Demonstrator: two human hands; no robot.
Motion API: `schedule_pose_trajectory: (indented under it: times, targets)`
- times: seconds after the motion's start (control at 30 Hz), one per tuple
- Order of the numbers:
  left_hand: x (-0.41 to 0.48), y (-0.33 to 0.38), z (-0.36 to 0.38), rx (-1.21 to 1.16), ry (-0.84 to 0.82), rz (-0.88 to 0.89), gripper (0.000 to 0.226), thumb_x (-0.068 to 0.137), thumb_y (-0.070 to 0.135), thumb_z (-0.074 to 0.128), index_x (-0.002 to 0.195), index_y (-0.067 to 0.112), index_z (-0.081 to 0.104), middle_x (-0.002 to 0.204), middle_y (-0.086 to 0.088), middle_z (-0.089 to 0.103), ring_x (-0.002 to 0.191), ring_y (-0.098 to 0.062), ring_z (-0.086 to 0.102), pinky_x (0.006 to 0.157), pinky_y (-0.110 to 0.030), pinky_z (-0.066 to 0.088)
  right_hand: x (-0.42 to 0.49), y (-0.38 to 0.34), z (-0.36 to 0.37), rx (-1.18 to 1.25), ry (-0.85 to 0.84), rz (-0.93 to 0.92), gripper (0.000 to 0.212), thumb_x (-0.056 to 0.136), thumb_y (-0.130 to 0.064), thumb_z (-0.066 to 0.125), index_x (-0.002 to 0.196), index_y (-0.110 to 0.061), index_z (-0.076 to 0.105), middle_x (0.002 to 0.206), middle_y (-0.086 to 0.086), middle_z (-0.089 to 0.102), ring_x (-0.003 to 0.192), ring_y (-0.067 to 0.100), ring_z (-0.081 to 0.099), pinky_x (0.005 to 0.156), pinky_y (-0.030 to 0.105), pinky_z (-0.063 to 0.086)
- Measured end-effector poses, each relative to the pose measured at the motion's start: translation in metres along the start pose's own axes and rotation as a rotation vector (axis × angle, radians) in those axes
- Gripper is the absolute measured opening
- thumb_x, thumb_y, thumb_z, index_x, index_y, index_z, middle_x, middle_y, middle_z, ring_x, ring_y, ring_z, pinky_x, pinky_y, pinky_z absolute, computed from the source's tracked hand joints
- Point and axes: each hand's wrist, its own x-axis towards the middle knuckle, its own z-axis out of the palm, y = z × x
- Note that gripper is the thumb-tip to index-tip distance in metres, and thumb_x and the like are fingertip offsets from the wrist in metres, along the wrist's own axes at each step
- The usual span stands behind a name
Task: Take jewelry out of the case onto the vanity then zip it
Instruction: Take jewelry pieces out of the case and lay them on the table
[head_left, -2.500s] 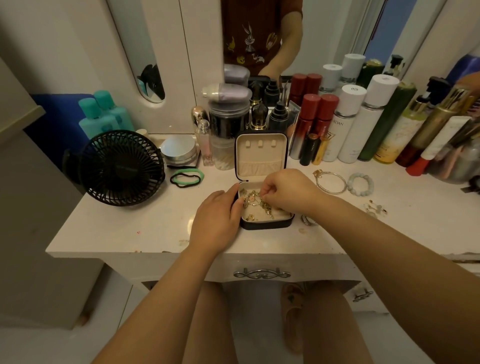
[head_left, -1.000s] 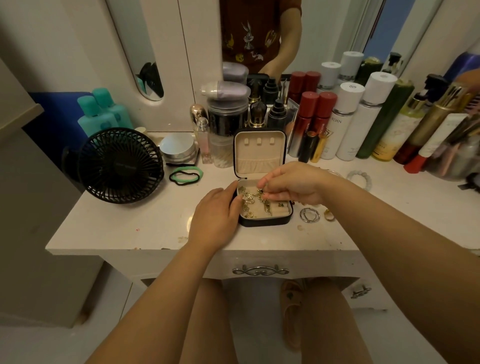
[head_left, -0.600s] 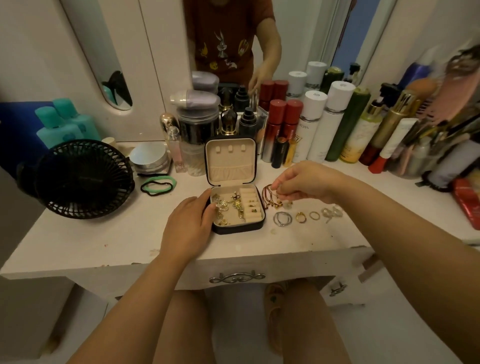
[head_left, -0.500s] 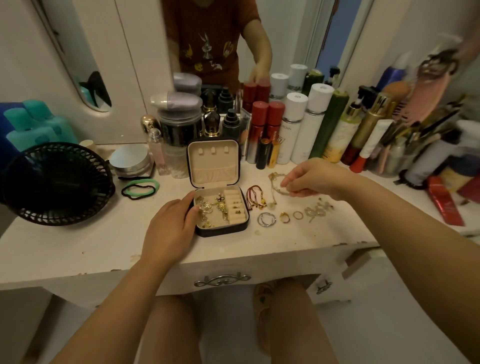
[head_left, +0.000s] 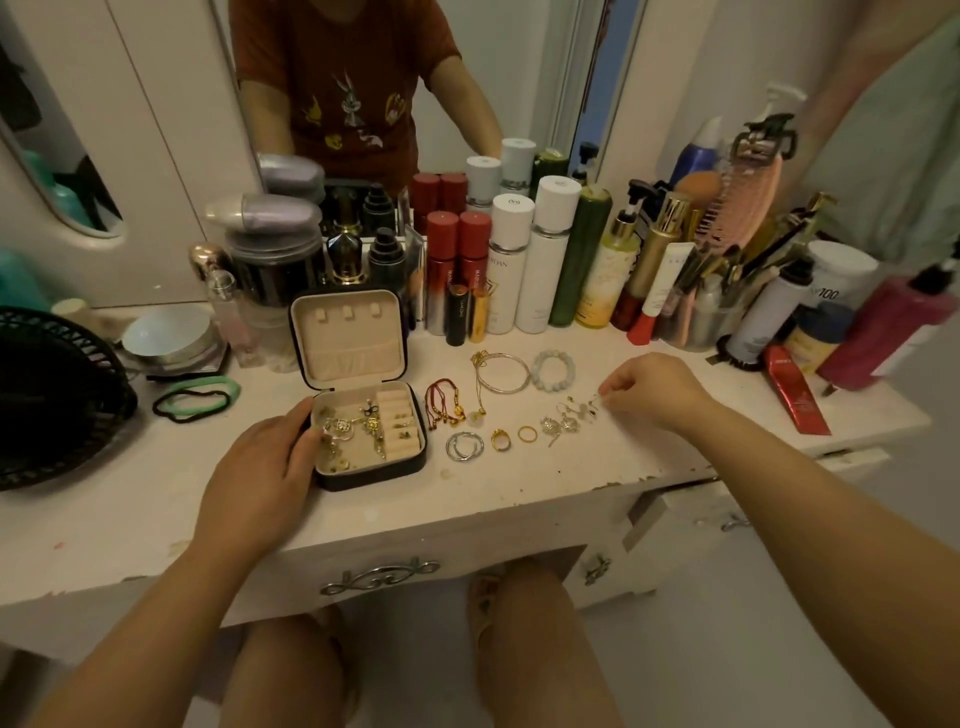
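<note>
**Jewelry spread beside open case**

The black case (head_left: 374, 474) sits open and unzipped on the white surface (head_left: 519, 488), w/ its lid (head_left: 348, 338) upright. Gold and silver loose pcs (head_left: 358, 423) lie tangled in its tray, too small to sort by type. The left grip (head_left: 260, 467) holds the case's left side, thumb along the rim and fingertips at the tray edge.

Right of the case, on the surface, lie red cord bracelets (head_left: 441, 408), a thin bangle (head_left: 501, 374), a pale bead bracelet (head_left: 553, 370), silver hoops (head_left: 464, 446), gold rings (head_left: 500, 440) and a cluster of small earrings (head_left: 561, 423). The right grip (head_left: 649, 389), fingers curled, pinches a tiny silvery piece (head_left: 597, 404) at the row's far end; what it is can't be made out, nor whether it touches the surface.

A black fan (head_left: 52, 400) is cut off at frame left. Bottles (head_left: 519, 260) crowd the back, esp. at far right, where they overlap and labels are unreadable.
</note>
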Motion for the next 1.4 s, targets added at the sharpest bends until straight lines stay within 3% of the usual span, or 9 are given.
schedule_pose_trajectory:
  times: [0.13, 0.37, 0.57, 0.77, 0.87, 1.0, 1.17, 1.4]
  targets:
    - [0.0, -0.002, 0.001, -0.003, 0.001, -0.001, 0.051, 0.091, 0.042, 0.025, 0.136, 0.024, 0.043, 0.112, -0.013, 0.062, 0.101, -0.028, 0.053, 0.074, -0.036, 0.039, -0.004, 0.001, 0.009, -0.039, -0.006, -0.047, 0.021, 0.084, -0.019, 0.064, 0.103, -0.016, 0.072, 0.107, 0.0, 0.069, 0.088, 0.009, 0.054, 0.078, 0.019, 0.036]
    - [0.002, -0.006, 0.003, -0.005, -0.016, -0.018, 0.06, 0.087, 0.05, 0.019, 0.137, 0.025, 0.042, 0.116, -0.011, 0.062, 0.105, -0.027, 0.053, 0.08, -0.039, 0.041, -0.011, 0.007, 0.008, 0.04, -0.005, -0.043, 0.026, 0.081, -0.018, 0.068, 0.107, -0.016, 0.069, 0.106, 0.002, 0.069, 0.099, 0.014, 0.06, 0.083, 0.02, 0.039]
    - [0.002, -0.005, 0.002, -0.003, -0.021, -0.018, 0.052, 0.093, 0.045, 0.023, 0.137, 0.025, 0.042, 0.115, -0.012, 0.062, 0.104, -0.028, 0.053, 0.08, -0.039, 0.041, -0.028, -0.001, 0.013, 0.257, 0.169, 0.005, 0.022, 0.087, -0.011, 0.059, 0.105, -0.016, 0.069, 0.107, 0.0, 0.068, 0.087, 0.007, 0.053, 0.081, 0.019, 0.038]
    - [0.001, 0.002, -0.001, -0.021, -0.02, 0.009, 0.053, 0.089, 0.047, 0.02, 0.133, 0.029, 0.044, 0.107, -0.007, 0.064, 0.096, -0.023, 0.054, 0.073, -0.035, 0.04, -0.063, -0.055, 0.053, 0.331, 0.164, -0.177, 0.024, 0.089, -0.015, 0.056, 0.109, -0.02, 0.067, 0.105, -0.004, 0.066, 0.087, 0.004, 0.052, 0.07, 0.003, 0.035]
    - [-0.001, 0.002, -0.002, -0.023, -0.013, 0.004, 0.053, 0.089, 0.046, 0.021, 0.133, 0.028, 0.044, 0.108, -0.007, 0.064, 0.097, -0.022, 0.054, 0.074, -0.035, 0.041, -0.079, -0.094, 0.078, 0.22, 0.129, -0.361, 0.033, 0.092, -0.022, 0.052, 0.124, -0.022, 0.058, 0.123, -0.003, 0.06, 0.108, 0.008, 0.05, 0.09, 0.01, 0.029]
    - [-0.002, 0.003, -0.005, -0.023, -0.013, -0.013, 0.054, 0.089, 0.044, 0.022, 0.135, 0.026, 0.043, 0.109, -0.007, 0.063, 0.099, -0.021, 0.053, 0.078, -0.034, 0.04, -0.094, -0.129, 0.097, 0.097, 0.053, -0.491, 0.046, 0.098, -0.028, 0.04, 0.144, -0.021, 0.033, 0.149, -0.003, 0.035, 0.136, 0.012, 0.03, 0.107, 0.016, 0.017]
    - [-0.002, 0.003, -0.004, -0.032, -0.022, -0.008, 0.056, 0.088, 0.045, 0.022, 0.136, 0.025, 0.042, 0.114, -0.006, 0.062, 0.102, -0.02, 0.052, 0.082, -0.034, 0.04, -0.097, -0.142, 0.11, 0.055, -0.013, -0.422, 0.051, 0.101, -0.027, 0.031, 0.149, -0.018, 0.016, 0.158, 0.0, 0.009, 0.142, 0.015, 0.021, 0.113, 0.023, 0.021]
    - [-0.004, 0.009, -0.005, -0.035, -0.017, -0.035, 0.061, 0.087, 0.044, 0.022, 0.14, 0.019, 0.037, 0.136, -0.005, 0.051, 0.121, -0.021, 0.045, 0.097, -0.033, 0.034, -0.097, -0.148, 0.114, 0.104, -0.012, -0.446, 0.051, 0.101, -0.022, 0.033, 0.149, -0.015, 0.016, 0.158, -0.001, 0.013, 0.138, 0.017, 0.032, 0.11, 0.025, 0.028]
